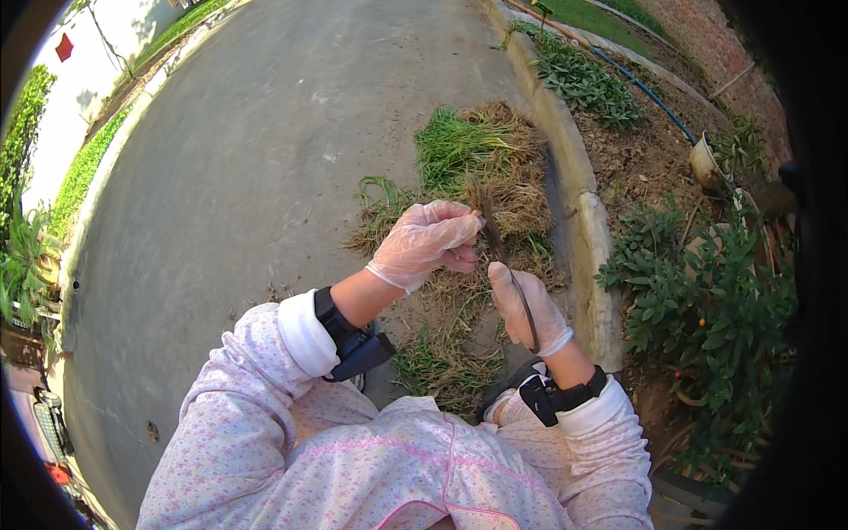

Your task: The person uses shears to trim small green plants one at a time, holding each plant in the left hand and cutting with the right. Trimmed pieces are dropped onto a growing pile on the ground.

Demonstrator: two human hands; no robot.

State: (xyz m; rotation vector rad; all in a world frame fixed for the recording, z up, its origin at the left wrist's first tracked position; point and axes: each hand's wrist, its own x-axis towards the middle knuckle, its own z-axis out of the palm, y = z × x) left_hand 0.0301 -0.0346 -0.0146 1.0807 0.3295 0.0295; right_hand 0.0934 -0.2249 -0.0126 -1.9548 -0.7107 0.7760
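Observation:
My left hand point(430, 240), in a clear plastic glove, has thumb and forefinger pinched on a small tan piece point(477, 214), too small to identify. Those fingertips are right beside the blade of a dark metal cutting tool point(491, 233). My gloved right hand point(530, 306) grips this tool by its thin curved handle, with the blade pointing up and away from me. Below and beyond both hands lie bundles of uprooted green grass-like plants point(457, 149) with matted brown roots point(520, 199). Nearer my feet is a looser heap of green stems and roots point(450, 364).
A concrete curb point(563, 126) runs along the right side of the paved ground point(265, 152). Past it are a soil bed with leafy plants point(709, 311), a blue hose point(649, 93) and a pale container point(705, 164). A smaller plant clump point(381, 212) lies left of the bundles.

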